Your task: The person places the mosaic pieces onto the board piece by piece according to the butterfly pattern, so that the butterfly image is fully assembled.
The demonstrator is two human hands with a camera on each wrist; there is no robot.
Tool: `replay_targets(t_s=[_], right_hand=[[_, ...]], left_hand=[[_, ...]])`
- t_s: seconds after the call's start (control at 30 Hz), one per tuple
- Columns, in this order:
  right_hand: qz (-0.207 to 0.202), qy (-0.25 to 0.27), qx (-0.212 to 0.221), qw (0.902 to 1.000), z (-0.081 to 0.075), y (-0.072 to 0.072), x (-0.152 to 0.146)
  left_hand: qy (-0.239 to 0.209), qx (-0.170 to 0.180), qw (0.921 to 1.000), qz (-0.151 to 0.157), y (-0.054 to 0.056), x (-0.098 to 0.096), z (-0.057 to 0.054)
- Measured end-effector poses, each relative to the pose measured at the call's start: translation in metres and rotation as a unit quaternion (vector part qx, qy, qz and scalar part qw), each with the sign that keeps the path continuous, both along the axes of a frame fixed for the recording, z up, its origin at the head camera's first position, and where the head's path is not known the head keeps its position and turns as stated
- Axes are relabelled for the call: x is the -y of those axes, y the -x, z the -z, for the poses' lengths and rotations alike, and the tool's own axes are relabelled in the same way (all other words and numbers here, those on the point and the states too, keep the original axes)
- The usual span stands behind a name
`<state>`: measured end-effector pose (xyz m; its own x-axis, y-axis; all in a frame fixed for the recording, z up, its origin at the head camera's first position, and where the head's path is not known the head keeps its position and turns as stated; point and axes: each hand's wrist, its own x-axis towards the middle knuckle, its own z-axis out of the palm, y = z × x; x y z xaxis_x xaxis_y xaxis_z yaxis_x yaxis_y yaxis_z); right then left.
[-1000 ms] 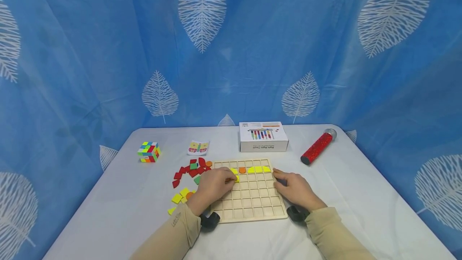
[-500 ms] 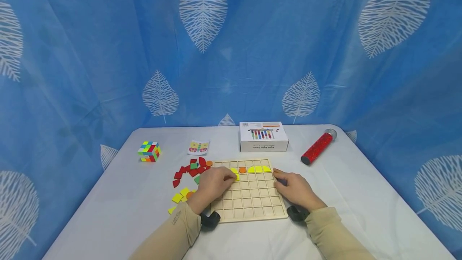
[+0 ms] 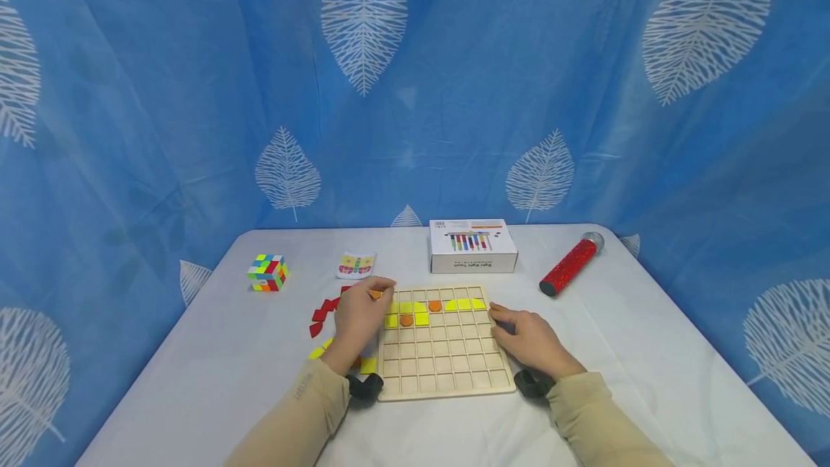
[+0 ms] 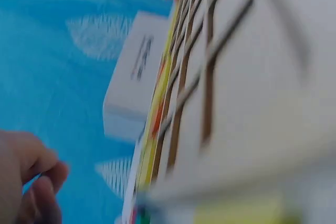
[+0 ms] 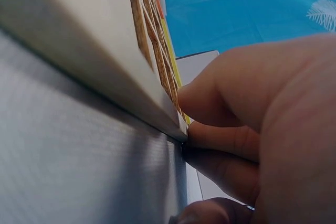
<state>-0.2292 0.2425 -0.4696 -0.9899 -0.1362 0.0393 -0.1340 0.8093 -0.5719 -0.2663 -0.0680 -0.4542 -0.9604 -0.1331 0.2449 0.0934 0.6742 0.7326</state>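
The left hand (image 3: 358, 313), fingers loosely bent, is at the far-left corner of a square, pale wooden grid board (image 3: 454, 362) on a white table (image 3: 428, 434), set with flat yellow tiles (image 3: 462, 304) and round orange pieces (image 3: 435, 305); the right hand (image 3: 533, 339) pinches its right edge.

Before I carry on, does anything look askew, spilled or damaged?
Nothing looks spilled or damaged. The yellow tiles and orange tiles on the board appear to sit within their squares. The loose red tiles beside it are jumbled, and the microphone lies slanted, but neither seems wrong.
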Motion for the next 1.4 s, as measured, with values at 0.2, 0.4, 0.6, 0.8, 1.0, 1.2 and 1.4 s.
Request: replay_targets(t_s=[0.2,0.4,0.6,0.8,1.0,1.2,1.4], right_hand=[[-0.006,-0.004,-0.008,0.9999,-0.001,-0.001,-0.001],[-0.005,-0.007,-0.010,0.9999,0.002,0.000,-0.001],[-0.007,-0.006,-0.011,0.9999,0.002,0.000,0.001],[-0.006,-0.009,-0.017,0.9998,0.002,0.000,0.000],[-0.002,-0.003,-0.012,0.9999,0.003,0.000,-0.001],[-0.002,-0.001,-0.010,0.9999,0.002,0.000,0.000],[0.003,0.006,-0.004,1.0000,0.003,0.000,0.000]], left_hand=[[-0.005,0.014,0.9943,-0.106,0.010,0.036,0.005],[0.031,0.074,0.9913,-0.104,0.011,0.054,0.013],[0.096,0.102,0.9858,-0.093,0.012,0.056,0.017],[0.167,0.110,0.9758,-0.088,0.014,0.054,0.016],[0.187,0.111,0.9729,-0.078,0.014,0.052,0.015],[0.168,0.090,0.9789,-0.074,0.012,0.048,0.015],[0.109,0.046,0.9911,-0.061,0.009,0.039,0.016]])
